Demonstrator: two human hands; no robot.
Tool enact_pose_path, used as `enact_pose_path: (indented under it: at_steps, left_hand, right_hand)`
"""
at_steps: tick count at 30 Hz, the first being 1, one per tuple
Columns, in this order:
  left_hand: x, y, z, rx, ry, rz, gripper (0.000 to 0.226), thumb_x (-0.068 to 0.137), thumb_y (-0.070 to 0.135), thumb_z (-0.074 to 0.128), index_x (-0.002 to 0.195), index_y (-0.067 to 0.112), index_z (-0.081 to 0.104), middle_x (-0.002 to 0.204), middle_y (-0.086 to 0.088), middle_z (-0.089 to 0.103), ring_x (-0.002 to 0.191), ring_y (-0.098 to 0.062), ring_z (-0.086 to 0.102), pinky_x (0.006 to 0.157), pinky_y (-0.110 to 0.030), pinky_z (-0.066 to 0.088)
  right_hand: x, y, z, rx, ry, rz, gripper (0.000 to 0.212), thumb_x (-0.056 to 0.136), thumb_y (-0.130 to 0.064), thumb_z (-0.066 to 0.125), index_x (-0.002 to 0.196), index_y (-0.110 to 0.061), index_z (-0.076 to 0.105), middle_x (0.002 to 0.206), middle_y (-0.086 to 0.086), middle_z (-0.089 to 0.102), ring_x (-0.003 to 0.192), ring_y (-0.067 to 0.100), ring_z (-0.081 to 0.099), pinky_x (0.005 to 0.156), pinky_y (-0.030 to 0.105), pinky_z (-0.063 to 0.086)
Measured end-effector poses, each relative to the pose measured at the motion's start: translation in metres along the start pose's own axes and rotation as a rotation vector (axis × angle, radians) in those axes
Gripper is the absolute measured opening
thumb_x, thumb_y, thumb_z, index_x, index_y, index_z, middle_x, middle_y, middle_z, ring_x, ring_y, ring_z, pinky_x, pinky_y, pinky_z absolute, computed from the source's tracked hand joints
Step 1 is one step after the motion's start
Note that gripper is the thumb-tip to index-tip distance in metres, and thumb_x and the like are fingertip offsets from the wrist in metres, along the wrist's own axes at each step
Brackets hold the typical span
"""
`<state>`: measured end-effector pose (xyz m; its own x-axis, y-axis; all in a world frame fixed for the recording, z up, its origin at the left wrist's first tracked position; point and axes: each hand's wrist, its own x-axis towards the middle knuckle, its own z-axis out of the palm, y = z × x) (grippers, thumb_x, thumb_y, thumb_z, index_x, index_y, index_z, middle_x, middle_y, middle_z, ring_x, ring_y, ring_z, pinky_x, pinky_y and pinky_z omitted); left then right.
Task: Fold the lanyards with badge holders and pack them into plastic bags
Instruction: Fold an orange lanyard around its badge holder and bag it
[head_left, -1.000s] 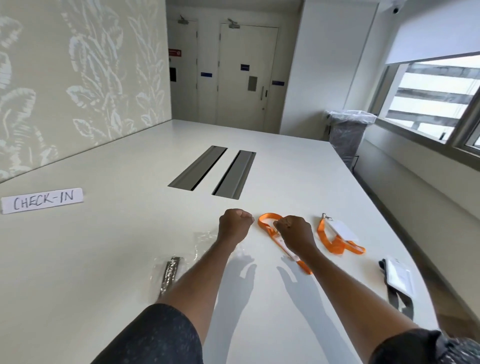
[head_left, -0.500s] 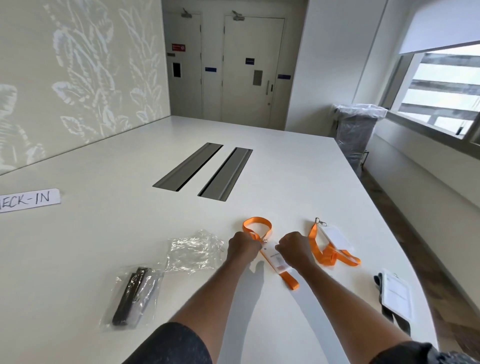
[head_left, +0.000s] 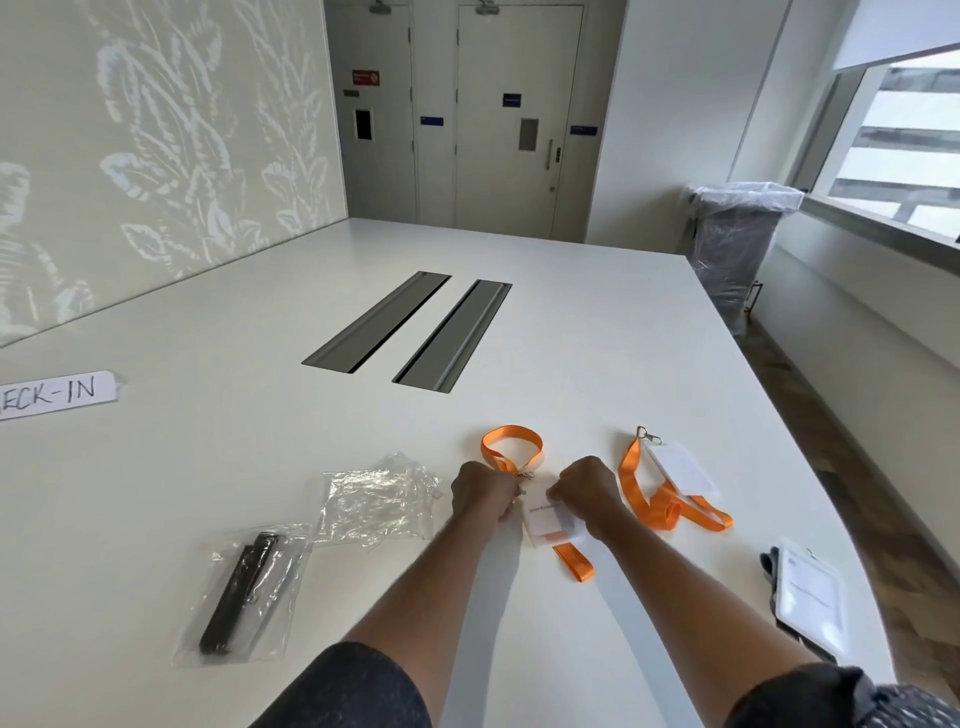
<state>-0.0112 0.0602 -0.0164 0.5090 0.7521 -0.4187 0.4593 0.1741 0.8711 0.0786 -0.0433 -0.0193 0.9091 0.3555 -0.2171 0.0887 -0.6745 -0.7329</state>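
An orange lanyard (head_left: 511, 441) lies on the white table (head_left: 597, 322), its loop pointing away from me and its clear badge holder (head_left: 545, 517) between my hands. My left hand (head_left: 483, 493) has its fingers curled at the metal clip end of the holder. Curled fingers of my right hand (head_left: 589, 493) grip the holder's right edge. A second orange lanyard with a badge holder (head_left: 675, 486) lies loosely to the right. A dark lanyard with a badge holder (head_left: 808, 597) sits at the table's right edge. An empty clear plastic bag (head_left: 374, 499) lies left of my hands.
A packed bag holding a dark folded lanyard (head_left: 244, 592) lies at the near left. A CHECK-IN label (head_left: 52, 395) is stuck on the far left. Two grey cable slots (head_left: 410, 327) run through the table's middle. A lined bin (head_left: 737, 244) stands beyond the right edge.
Both hands have come closer to me along the orange lanyard and now meet at its badge holder. The view has shifted right, so the packed bag and empty bag show fully.
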Motion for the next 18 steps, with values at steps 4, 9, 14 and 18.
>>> enact_pose_path:
  at_steps: [4, 9, 14, 18]
  left_hand:
    - [-0.007, 0.005, -0.005, -0.101, -0.073, -0.049, 0.011, 0.072, 0.0, 0.072, 0.082, -0.001, 0.068, 0.061, -0.012, 0.059, 0.048, -0.021, 0.053, 0.049, -0.023, 0.044]
    - [-0.017, 0.017, -0.023, -0.184, -0.133, 0.029, 0.017, 0.075, 0.001, 0.072, 0.092, 0.002, 0.07, 0.08, -0.013, 0.068, 0.072, -0.026, 0.064, 0.063, -0.031, 0.053]
    - [-0.036, 0.036, -0.045, -0.275, -0.233, 0.223, 0.017, 0.078, -0.002, 0.071, 0.093, 0.005, 0.07, 0.094, -0.018, 0.073, 0.081, -0.03, 0.069, 0.085, -0.046, 0.058]
    - [-0.054, 0.054, -0.071, -0.326, -0.268, 0.352, 0.014, 0.08, -0.002, 0.07, 0.088, 0.01, 0.071, 0.086, -0.014, 0.073, 0.075, -0.027, 0.067, 0.082, -0.044, 0.057]
  right_hand:
    - [-0.006, -0.007, -0.007, 0.144, -0.107, 0.039, 0.009, 0.074, 0.006, 0.066, 0.082, 0.005, 0.061, 0.069, 0.015, 0.051, 0.055, 0.022, 0.046, 0.046, 0.023, 0.032]
    - [-0.02, -0.017, -0.02, 0.356, -0.161, 0.017, 0.01, 0.08, 0.007, 0.063, 0.088, 0.003, 0.067, 0.071, 0.013, 0.055, 0.061, 0.022, 0.047, 0.051, 0.027, 0.04]
    - [-0.037, -0.035, -0.031, 0.513, -0.177, -0.137, 0.008, 0.084, 0.002, 0.064, 0.081, -0.005, 0.067, 0.077, 0.014, 0.061, 0.06, 0.021, 0.051, 0.055, 0.029, 0.046]
    - [-0.058, -0.05, -0.045, 0.808, -0.212, -0.225, 0.024, 0.093, -0.01, 0.051, 0.092, -0.006, 0.075, 0.099, 0.013, 0.07, 0.06, 0.024, 0.054, 0.059, 0.033, 0.048]
